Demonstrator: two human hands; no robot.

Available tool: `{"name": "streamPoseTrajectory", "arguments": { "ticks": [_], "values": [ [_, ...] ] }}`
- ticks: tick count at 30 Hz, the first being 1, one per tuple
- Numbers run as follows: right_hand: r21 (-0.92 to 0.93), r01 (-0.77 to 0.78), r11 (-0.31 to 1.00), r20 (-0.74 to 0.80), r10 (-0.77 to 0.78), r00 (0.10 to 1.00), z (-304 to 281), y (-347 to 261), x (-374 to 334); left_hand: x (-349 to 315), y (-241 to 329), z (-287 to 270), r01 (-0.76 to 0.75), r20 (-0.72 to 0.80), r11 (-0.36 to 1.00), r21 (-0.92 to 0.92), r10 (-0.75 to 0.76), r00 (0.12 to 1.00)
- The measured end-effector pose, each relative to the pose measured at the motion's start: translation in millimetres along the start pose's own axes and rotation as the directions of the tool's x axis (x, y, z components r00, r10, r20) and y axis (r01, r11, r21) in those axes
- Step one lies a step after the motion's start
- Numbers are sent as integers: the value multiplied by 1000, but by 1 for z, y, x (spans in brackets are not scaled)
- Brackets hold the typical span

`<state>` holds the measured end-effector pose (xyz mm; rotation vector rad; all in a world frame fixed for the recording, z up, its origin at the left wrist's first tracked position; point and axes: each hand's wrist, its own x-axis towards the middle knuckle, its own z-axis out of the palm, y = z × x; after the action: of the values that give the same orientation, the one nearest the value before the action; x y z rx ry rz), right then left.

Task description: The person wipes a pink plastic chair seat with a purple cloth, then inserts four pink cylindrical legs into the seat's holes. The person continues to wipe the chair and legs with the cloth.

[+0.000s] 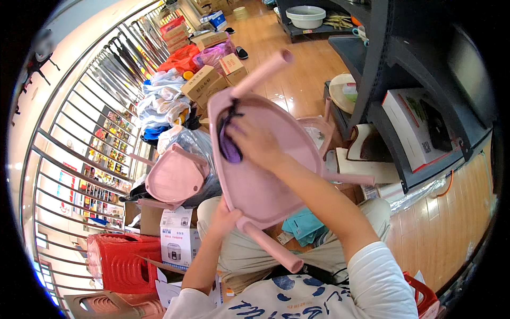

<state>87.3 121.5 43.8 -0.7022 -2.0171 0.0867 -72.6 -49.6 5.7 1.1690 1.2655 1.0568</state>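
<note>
A pink plastic stool (255,186) is tipped over my lap, its hollow underside facing me and three legs showing. My left hand (227,219) is closed around its near left edge, beside a leg. Inside the far left part of the hollow, my right hand (257,141) presses a purple cloth with black edges (229,141) against the plastic. Motion blurs the right fingers. Left of this stool, a second pink stool (178,175) lies on its side. Another pink stool (313,130) is partly hidden behind the held one.
A metal railing (58,154) runs along the left. Red stools (122,263) stand by a rice cooker box (178,239). Teal cloth (305,226) lies by my legs. Cardboard boxes (204,85) and plastic bags (164,98) fill the far left. Dark shelves (419,80) rise at right.
</note>
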Motion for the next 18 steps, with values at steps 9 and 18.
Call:
{"name": "streamPoseTrajectory", "arguments": {
  "ticks": [9,18],
  "values": [
    [267,-18,963,149,-23,989,21,-49,-48,3,-2,-14,-66,-49,998,-5,65,997],
    [84,-274,958,-17,276,961,13,13,15,-14,6,8,-72,-27,996,47,73,997]
  ]
}}
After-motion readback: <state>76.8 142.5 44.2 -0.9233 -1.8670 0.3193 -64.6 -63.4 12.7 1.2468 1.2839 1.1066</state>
